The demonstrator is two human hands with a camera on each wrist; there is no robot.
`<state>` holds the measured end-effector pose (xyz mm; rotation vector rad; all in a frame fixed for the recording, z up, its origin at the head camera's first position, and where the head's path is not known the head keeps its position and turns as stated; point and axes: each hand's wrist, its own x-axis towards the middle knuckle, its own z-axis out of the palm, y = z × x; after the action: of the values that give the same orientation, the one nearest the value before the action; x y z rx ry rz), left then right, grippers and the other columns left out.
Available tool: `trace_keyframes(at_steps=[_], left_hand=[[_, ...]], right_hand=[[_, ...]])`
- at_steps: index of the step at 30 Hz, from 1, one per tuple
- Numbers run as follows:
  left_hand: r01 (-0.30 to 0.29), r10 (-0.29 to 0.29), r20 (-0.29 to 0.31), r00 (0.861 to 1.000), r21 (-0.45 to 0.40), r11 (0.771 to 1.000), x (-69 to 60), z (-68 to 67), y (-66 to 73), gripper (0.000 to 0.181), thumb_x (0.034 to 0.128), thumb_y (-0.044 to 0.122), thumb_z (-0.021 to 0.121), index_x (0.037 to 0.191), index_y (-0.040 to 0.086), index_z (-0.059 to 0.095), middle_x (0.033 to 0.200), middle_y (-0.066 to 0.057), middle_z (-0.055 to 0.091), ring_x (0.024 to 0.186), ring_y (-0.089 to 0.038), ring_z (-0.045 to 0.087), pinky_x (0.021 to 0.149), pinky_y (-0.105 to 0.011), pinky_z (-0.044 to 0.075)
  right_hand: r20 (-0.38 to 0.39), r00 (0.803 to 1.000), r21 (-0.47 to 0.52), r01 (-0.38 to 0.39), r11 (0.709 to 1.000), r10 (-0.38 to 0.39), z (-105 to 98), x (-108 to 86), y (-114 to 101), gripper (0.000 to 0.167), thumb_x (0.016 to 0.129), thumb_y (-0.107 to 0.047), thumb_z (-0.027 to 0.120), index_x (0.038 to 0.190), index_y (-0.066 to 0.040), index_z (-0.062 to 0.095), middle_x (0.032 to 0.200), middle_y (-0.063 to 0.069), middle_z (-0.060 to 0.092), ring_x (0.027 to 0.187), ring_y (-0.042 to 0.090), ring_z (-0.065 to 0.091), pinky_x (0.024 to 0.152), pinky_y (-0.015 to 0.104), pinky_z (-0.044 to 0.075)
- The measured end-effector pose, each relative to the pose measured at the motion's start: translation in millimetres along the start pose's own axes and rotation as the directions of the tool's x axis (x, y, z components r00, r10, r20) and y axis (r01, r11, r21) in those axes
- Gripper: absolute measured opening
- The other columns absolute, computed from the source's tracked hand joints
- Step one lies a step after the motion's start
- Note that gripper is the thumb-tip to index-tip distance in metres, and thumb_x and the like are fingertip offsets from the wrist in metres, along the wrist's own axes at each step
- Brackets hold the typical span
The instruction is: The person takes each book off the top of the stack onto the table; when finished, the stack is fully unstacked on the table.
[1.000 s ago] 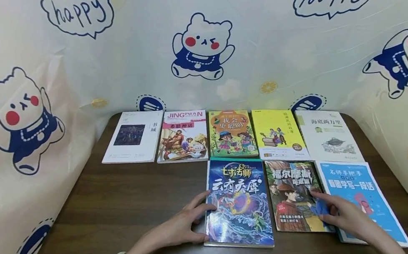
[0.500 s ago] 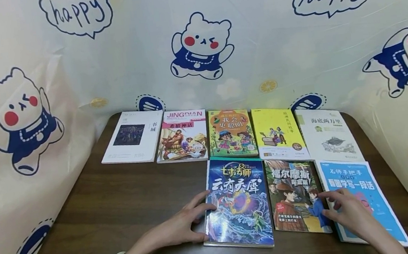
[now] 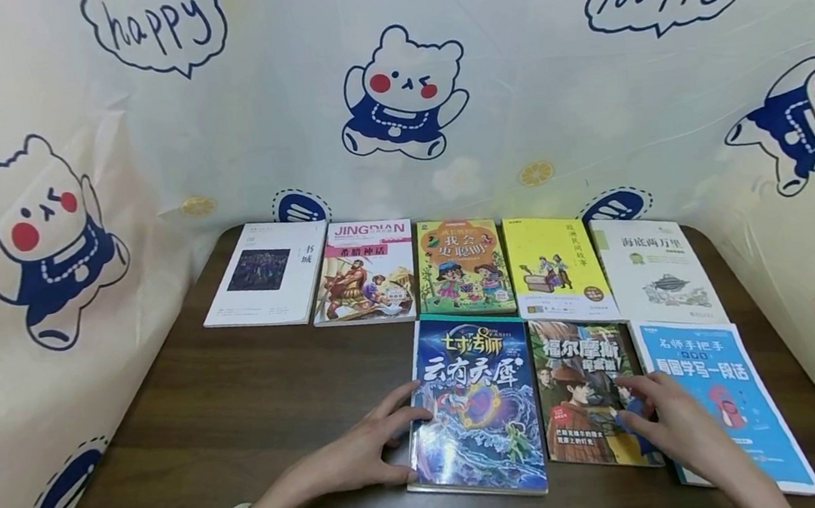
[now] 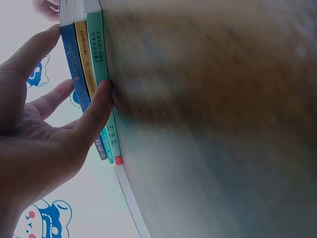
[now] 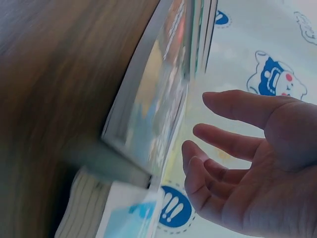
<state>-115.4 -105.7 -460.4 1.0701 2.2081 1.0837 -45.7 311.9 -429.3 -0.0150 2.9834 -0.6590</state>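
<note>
A dark blue book (image 3: 483,455) lies face up at the front of the table, with my left hand (image 3: 351,461) at its left side. Its fingers and thumb are spread and touch the edge; in the left wrist view the left hand (image 4: 54,129) meets a teal book spine (image 4: 97,47). Over the right part of a brown illustrated book (image 3: 567,370), my right hand (image 3: 687,427) hovers with loosely bent fingers. In the right wrist view nothing is between the fingers of the right hand (image 5: 247,163), and a gap shows between it and the books.
Right of the brown book lies a light blue book (image 3: 771,430), partly under my right forearm. Behind runs a row: a white book (image 3: 273,240), a pink-topped book (image 3: 362,293), an orange-green book (image 3: 464,268), a yellow book (image 3: 563,232) and another white book (image 3: 666,271). A printed curtain (image 3: 549,104) surrounds the table.
The right hand shifted right toward the brown book's edge, then back left over its cover. The left hand and the books look unmoved.
</note>
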Motion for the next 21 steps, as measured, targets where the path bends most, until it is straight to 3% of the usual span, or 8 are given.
trace_keyframes(at_steps=[5, 11, 17, 21], left_hand=[[0.011, -0.011, 0.005, 1.000, -0.003, 1.000, -0.7, 0.5, -0.1, 0.062, 0.0831, 0.026, 0.076, 0.138, 0.018, 0.048, 0.159, -0.011, 0.012, 0.133, -0.035, 0.036, 0.091, -0.029, 0.050], [0.008, -0.008, 0.006, 1.000, -0.003, 1.000, -1.0, 0.3, 0.9, 0.062, 0.0836, 0.025, 0.076, 0.138, 0.017, 0.047, 0.159, -0.011, 0.012, 0.132, -0.035, 0.037, 0.091, -0.029, 0.050], [0.009, -0.009, 0.006, 1.000, -0.005, 1.000, -1.2, -0.4, 2.1, 0.063, 0.0833, 0.025, 0.076, 0.138, 0.017, 0.047, 0.159, -0.012, 0.011, 0.131, -0.036, 0.039, 0.091, -0.030, 0.050], [0.009, -0.009, 0.005, 1.000, 0.006, 1.000, -1.8, -0.4, 2.1, 0.063, 0.0834, 0.026, 0.076, 0.139, 0.017, 0.047, 0.159, -0.011, 0.012, 0.130, -0.036, 0.040, 0.091, -0.031, 0.050]], right_hand=[[0.023, 1.000, 0.038, 0.013, 0.999, -0.014, 3, 5.2, -12, 0.058, 0.084, -0.016, 0.073, 0.135, -0.003, 0.051, 0.111, 0.016, 0.054, 0.077, 0.016, 0.055, 0.052, 0.026, 0.042], [0.130, 0.992, 0.123, -0.025, 0.992, 0.008, 7, 10.4, -26, 0.070, 0.088, -0.030, 0.070, 0.146, -0.009, 0.038, 0.121, 0.017, 0.050, 0.084, 0.019, 0.055, 0.059, 0.029, 0.045], [0.094, 0.980, 0.211, 0.155, 0.965, -0.178, 16, 13.8, -37, 0.071, 0.088, -0.028, 0.070, 0.147, -0.008, 0.036, 0.135, 0.013, 0.052, 0.098, 0.025, 0.058, 0.073, 0.038, 0.053], [0.116, 0.974, 0.187, 0.169, 0.968, -0.193, 22, 14.6, -43, 0.075, 0.088, -0.038, 0.069, 0.150, -0.013, 0.033, 0.138, 0.017, 0.046, 0.100, 0.027, 0.059, 0.072, 0.042, 0.052]])
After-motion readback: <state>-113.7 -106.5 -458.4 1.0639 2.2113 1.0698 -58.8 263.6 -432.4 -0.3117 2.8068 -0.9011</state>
